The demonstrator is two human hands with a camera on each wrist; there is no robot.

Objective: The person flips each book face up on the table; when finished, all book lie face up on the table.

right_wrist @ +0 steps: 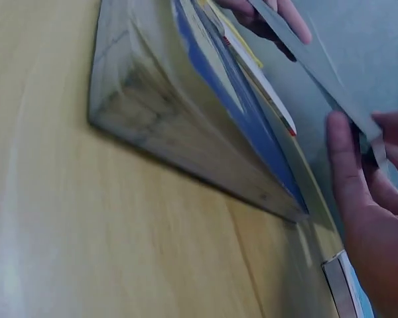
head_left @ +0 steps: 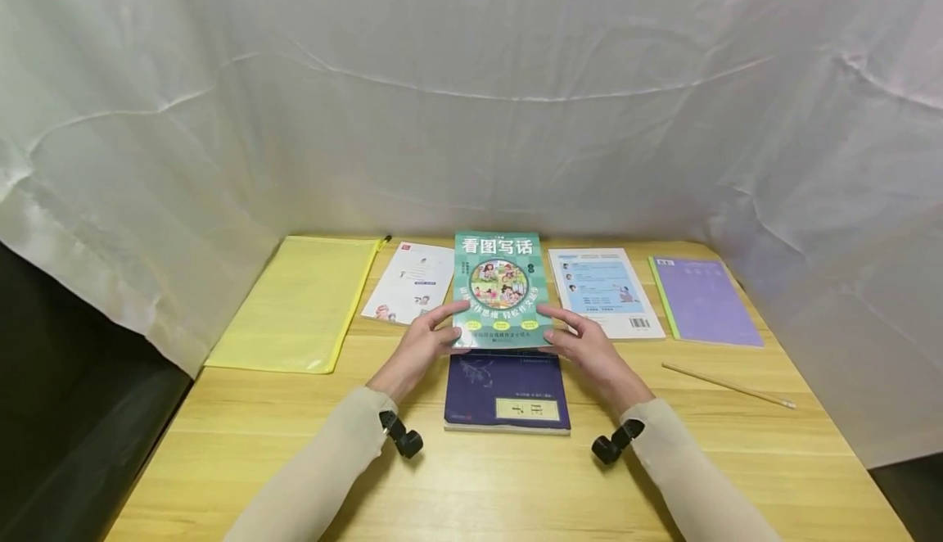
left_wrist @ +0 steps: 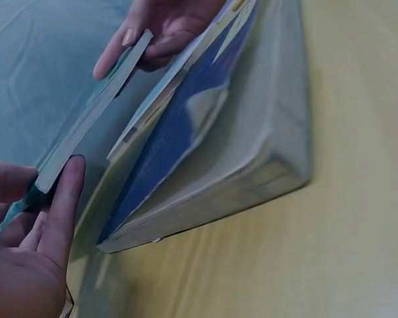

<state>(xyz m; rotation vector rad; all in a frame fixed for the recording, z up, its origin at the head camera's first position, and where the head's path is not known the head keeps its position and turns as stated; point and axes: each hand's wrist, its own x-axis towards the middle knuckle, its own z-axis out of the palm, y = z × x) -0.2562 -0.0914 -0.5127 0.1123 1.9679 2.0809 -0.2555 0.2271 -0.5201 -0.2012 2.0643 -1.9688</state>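
Beige sleeves up front, hands busy: left hand and right hand each pinch one side of the green book, fingers parted only by its thickness. It's up off the table, past the blue book. Lifting looks done; I'd guess setting it down is left.

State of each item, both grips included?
Green picture-writing book: closed, held up
Left grip: pinching that book
Right grip: pinching that book
Navy book: flat, cover corner curled
Yellow zip pouch: flat, zip unclear
Left white book: closed
Barcoded white book: closed
Purple notebook: closed
Pencil-like stick: lying loose
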